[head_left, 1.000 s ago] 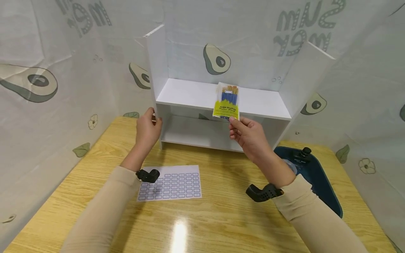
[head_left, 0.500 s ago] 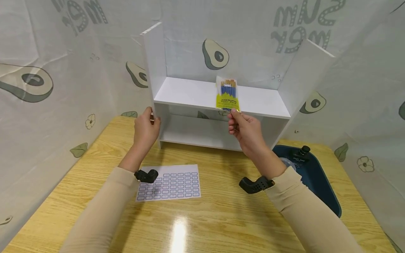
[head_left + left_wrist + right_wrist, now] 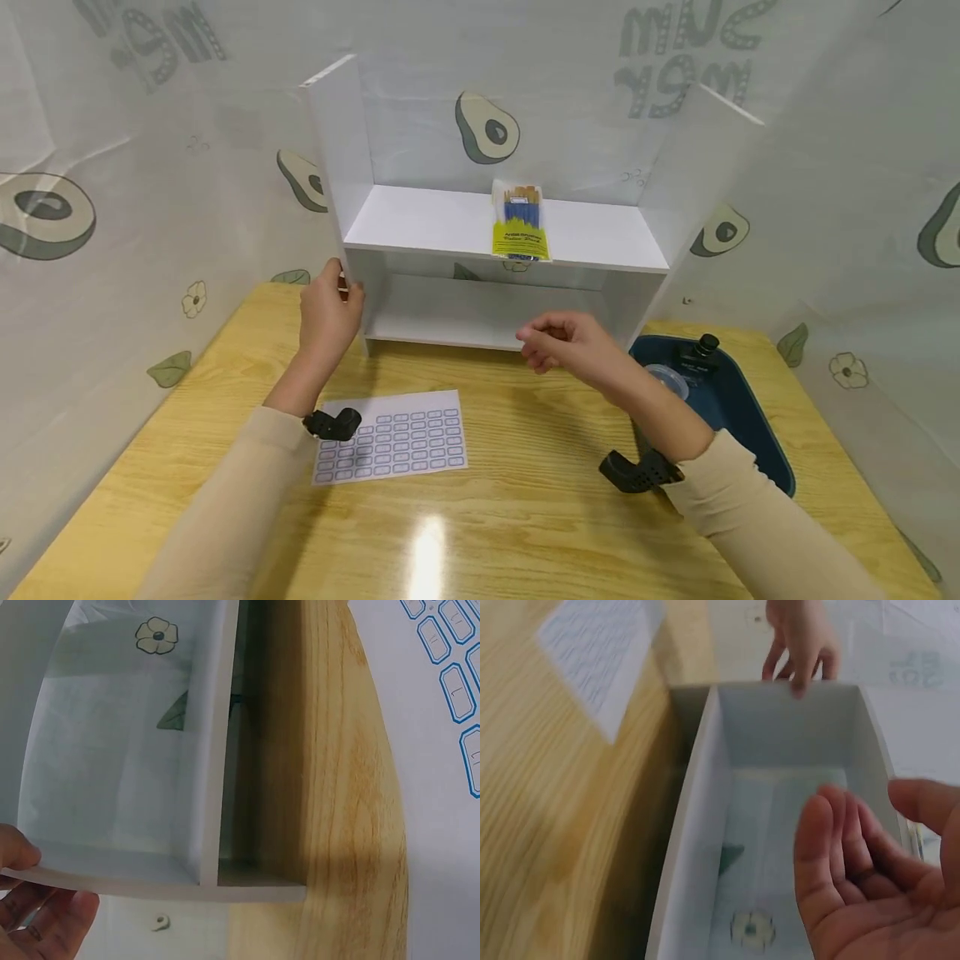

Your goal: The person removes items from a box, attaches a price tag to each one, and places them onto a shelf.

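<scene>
Far L, the L hand (image 3: 330,310) grips the L side panel of the white shelf unit (image 3: 420,218); L wrist view has the thumb on the inner face, fingertips (image 3: 84,904) on the outer, panel pinched btwn, so prob. steadying the unit. Next, low on the table (image 3: 510,533), a printed label sheet (image 3: 397,433) lies in front of the unit, nr the L wristband (image 3: 333,423); neither hand touches it. Then the brush pack (image 3: 521,225), approx mid-width on the upper board, yellow end toward the person & at or slightly over the front edge, bristle end to the back; can't tell if it lies dead flat or leans a bit. Just R of & below it, the R hand (image 3: 566,346) is in front of the lower compartment, fingers half bent, thumb apart from them in the R wrist view, nothing held, not touching pack or unit. Far R, on the table, the blue tray (image 3: 761,442) w/ a black-capped bottle (image 3: 701,354) and a clear round item (image 3: 667,381), partly behind the R forearm. My read: step in hand = setting the pack on the board, basically done. Next move prob. calls for the R hand to nudge the pack back if it overhangs, else go to the tray; L hand could then ease off.
</scene>
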A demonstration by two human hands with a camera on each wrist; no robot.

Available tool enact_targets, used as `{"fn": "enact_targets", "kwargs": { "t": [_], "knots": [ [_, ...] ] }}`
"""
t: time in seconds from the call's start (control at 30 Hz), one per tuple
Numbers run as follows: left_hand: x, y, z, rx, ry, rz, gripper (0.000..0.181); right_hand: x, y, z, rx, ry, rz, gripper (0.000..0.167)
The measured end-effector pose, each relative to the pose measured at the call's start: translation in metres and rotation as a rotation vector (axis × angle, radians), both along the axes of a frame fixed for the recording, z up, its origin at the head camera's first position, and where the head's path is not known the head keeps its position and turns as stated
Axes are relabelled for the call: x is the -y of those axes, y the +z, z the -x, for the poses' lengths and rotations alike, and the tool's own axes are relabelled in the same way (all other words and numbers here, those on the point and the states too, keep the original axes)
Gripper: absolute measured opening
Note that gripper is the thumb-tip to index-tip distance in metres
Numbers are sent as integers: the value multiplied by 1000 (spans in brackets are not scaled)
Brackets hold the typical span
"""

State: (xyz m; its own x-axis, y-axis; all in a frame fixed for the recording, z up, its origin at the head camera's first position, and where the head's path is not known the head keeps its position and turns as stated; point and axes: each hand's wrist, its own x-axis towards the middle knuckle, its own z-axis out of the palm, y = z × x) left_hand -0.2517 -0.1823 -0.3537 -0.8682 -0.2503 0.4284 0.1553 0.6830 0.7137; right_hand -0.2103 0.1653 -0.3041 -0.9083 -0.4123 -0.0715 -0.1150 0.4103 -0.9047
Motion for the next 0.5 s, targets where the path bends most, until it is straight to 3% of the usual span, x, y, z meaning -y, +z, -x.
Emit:
{"fn": "enact_targets", "kwargs": {
  "t": [0.1, 0.23, 0.37, 0.5],
  "knots": [
    [-1, 3, 2, -4, -3, 1, 19, -33, -1, -11, -78, 3, -74, 36],
    [2, -1, -1, -12, 5, -7, 17, -83, -3, -15, -195, -26, -276, 30],
    [2, 0, -1, -18, -4, -4, 17, -135, -14, -6, -314, -80, -504, 25],
    [-1, -1, 2, -19, -8, 5, 17, -183, -27, 3, -356, -164, -652, 24]
  ]
}}
